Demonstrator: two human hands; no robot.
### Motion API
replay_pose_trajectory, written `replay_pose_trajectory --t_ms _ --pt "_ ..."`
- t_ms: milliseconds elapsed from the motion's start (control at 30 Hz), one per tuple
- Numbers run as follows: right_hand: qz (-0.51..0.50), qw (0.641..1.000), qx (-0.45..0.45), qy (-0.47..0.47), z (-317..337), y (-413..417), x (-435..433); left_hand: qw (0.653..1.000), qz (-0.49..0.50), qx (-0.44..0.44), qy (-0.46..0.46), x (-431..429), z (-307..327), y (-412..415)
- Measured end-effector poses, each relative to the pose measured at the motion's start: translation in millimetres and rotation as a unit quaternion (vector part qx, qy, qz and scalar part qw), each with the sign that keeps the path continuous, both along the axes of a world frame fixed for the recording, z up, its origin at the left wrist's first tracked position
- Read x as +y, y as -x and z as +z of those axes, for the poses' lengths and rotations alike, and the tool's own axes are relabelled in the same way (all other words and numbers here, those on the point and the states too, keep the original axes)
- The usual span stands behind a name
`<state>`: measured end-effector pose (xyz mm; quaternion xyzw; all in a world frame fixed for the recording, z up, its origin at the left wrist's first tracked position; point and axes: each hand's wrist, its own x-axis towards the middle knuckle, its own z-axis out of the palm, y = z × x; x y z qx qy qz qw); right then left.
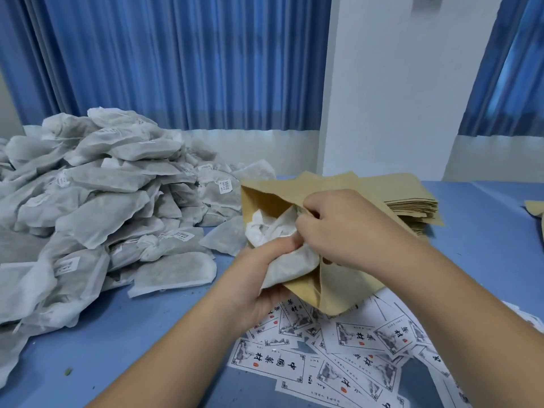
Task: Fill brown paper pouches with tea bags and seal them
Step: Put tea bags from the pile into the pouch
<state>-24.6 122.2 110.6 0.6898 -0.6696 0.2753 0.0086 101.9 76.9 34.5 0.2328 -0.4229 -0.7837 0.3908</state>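
An open brown paper pouch (341,285) is held above the blue table, its mouth facing left. White tea bags (272,228) stick out of the mouth. My left hand (262,278) grips a tea bag (291,267) at the pouch's lower edge, part of it inside the pouch. My right hand (344,231) pinches the upper lip of the pouch with curled fingers. A big heap of grey-white tea bags (97,201) fills the left side of the table.
A stack of flat brown pouches (409,198) lies behind my right hand. Several printed white labels (338,351) are scattered on the blue table (117,334) below my hands. Blue curtains and a white wall stand behind. Another brown pouch corner (535,209) shows at the right edge.
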Motion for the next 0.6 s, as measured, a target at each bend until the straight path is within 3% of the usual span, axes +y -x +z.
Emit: replay_pose_trajectory --t_ms 167,367,500,600 --pt "0.017 0.993 0.102 0.051 -4 -21 7 0.985 0.134 -0.109 0.019 -1 -6 0" --pt "0.039 0.989 0.109 0.096 -3 -34 14 0.969 0.141 -0.17 0.114 -7 -2 -6" --pt "-0.013 0.99 0.094 0.107 5 -18 10 0.991 0.024 -0.067 0.116 -5 7 -8" --pt "-0.03 0.99 0.104 0.093 8 -8 10 0.996 0.009 -0.034 0.077 -7 9 -11"
